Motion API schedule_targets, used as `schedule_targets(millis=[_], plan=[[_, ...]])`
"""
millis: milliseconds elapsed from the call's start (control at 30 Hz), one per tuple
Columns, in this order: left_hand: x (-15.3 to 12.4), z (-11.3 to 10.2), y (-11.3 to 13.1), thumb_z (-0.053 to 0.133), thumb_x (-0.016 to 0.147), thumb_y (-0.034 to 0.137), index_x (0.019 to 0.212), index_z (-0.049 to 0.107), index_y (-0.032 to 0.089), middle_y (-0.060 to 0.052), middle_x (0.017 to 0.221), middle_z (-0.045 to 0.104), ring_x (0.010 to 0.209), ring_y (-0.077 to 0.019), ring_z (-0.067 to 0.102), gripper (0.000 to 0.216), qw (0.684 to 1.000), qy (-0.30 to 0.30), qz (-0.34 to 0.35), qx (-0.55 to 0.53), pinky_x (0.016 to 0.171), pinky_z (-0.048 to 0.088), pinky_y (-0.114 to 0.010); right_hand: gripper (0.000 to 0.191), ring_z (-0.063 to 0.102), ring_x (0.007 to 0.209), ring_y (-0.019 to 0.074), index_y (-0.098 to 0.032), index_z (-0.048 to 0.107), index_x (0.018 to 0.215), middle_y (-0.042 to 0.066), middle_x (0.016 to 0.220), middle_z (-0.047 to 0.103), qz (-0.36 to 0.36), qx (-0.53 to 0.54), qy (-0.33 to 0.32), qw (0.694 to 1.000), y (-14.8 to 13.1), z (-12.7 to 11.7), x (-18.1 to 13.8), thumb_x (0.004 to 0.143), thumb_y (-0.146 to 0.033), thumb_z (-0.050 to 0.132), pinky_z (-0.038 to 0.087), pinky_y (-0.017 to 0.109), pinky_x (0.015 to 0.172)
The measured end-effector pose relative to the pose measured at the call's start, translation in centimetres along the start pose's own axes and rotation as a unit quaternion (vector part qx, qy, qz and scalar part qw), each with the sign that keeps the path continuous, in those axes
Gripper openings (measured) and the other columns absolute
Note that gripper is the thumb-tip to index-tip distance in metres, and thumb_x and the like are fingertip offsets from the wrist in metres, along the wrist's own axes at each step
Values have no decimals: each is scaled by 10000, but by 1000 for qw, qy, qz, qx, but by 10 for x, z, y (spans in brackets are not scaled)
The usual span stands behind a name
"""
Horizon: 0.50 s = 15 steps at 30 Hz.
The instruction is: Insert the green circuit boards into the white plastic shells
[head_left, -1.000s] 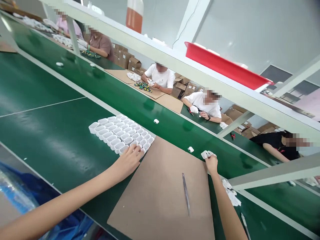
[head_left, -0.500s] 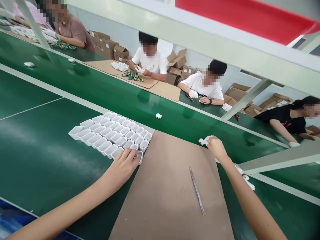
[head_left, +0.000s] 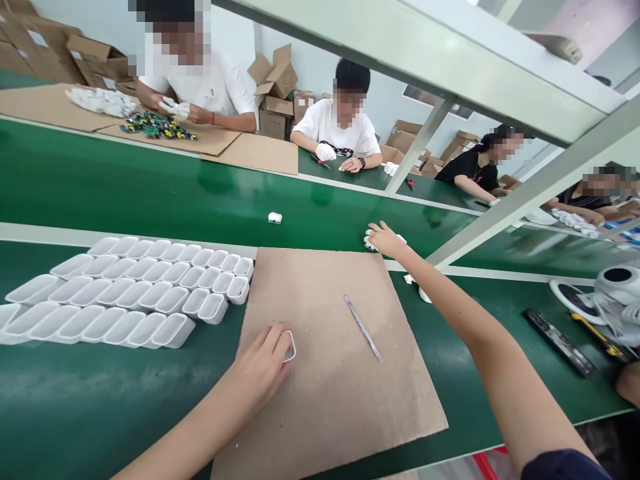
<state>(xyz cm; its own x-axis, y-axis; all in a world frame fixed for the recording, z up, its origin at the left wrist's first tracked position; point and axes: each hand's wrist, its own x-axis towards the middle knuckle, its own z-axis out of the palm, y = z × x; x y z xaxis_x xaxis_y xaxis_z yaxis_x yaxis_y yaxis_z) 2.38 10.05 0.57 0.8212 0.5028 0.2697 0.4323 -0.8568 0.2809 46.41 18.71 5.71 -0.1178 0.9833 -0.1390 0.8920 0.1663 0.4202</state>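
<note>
My left hand (head_left: 263, 367) is closed around one small white plastic case (head_left: 290, 347) on the brown cardboard sheet (head_left: 330, 393), just right of several rows of the same white cases (head_left: 135, 293) standing on the green belt. My right hand (head_left: 384, 239) reaches far forward and grips a small white part (head_left: 369, 240) at the sheet's far right corner, by the edge of the moving belt. Metal tweezers (head_left: 363, 319) lie on the cardboard between my two hands.
A lone white part (head_left: 275, 217) rides the green conveyor (head_left: 150, 190). Several people sit across it with cardboard boxes behind them. A grey frame post (head_left: 505, 210) slants at the right. Tools (head_left: 560, 341) and a white device (head_left: 607, 293) lie at the right.
My left hand took one case from the rows and drew it onto the cardboard. My right hand stayed at the far corner on the white part. The view swung right and down.
</note>
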Motion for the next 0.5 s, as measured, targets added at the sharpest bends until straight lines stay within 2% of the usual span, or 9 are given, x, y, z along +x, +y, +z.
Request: schedule_targets(millis=[133,200,267,333,400,433,500], plan=[[12,-6,9,633,859,144,1112,538,147,-129,1127,641,1043,-308,651,271,992,-72,-93,-51,831,569,-413,282,599,1165,252,-151,647,1132,91,1230,637,12,38,14,999,-9,-24,-5,955,-370,645,478,497,1021],[21,-12,13,663,857,183,1077,555,128,-138,1091,645,1042,-327,639,251,982,-123,-136,-44,850,557,-442,248,623,1080,237,-134,669,1055,91,1137,665,-4,64,21,998,-35,-42,-8,937,-352,658,498,448,964],[27,-18,15,656,860,183,1039,570,121,-144,1082,643,1045,-340,627,208,974,-158,-158,-38,869,541,-465,160,636,993,236,-116,708,903,113,1017,692,-57,87,18,994,-79,-62,-13,878,-273,691,490,385,920],[27,-19,16,651,857,173,1030,576,131,-139,1106,640,1069,-341,612,193,974,-157,-153,-59,884,530,-466,70,643,964,242,-125,720,830,117,979,701,-131,91,11,987,-132,-79,-23,806,-190,717,475,360,922],[20,-14,15,686,837,191,1024,583,154,-119,1129,639,1087,-329,601,217,978,-129,-120,-108,905,520,-450,110,646,1006,251,-152,724,846,85,963,710,-222,77,-3,972,-175,-89,-37,744,-162,765,465,354,959],[16,-9,15,727,816,232,1031,588,166,-107,1130,641,1084,-321,600,264,980,-112,-91,-139,909,519,-435,162,649,1026,250,-155,722,900,81,995,712,-259,63,-7,964,-186,-92,-42,749,-177,776,471,346,960],[9,2,13,803,757,360,1070,598,186,-95,1133,648,1064,-312,605,413,978,-76,-25,-191,905,520,-408,341,674,980,227,-173,721,999,52,1000,721,-319,38,-19,947,-184,-96,-38,713,-311,845,512,299,899]])
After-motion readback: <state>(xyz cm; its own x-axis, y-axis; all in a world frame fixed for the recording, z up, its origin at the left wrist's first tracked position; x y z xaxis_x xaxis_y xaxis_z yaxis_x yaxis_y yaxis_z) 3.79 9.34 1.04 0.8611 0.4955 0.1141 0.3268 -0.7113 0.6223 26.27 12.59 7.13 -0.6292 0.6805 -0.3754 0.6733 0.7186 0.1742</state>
